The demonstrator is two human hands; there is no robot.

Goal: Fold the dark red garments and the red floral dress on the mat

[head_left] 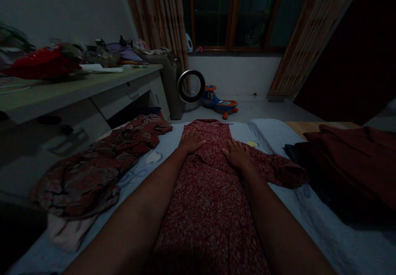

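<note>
A red dress (213, 200) with a small pale print lies spread out lengthwise on the light blue bedsheet (266, 130). Its neckline points away from me, and one sleeve (278, 168) stretches out to the right. No sleeve shows on the left side. My left hand (191, 141) rests flat on the upper left of the dress, fingers spread. On the upper right, close to where the sleeve begins, my right hand (237, 153) lies flat with its fingers apart. Neither hand grips the cloth.
A crumpled patterned garment (102, 163) lies to the left, folded dark red clothes (349, 159) to the right. Beyond the bed are a washing machine with its round door (201, 86) open and a blue ride-on toy (218, 103). A cluttered desk (80, 93) lines the left.
</note>
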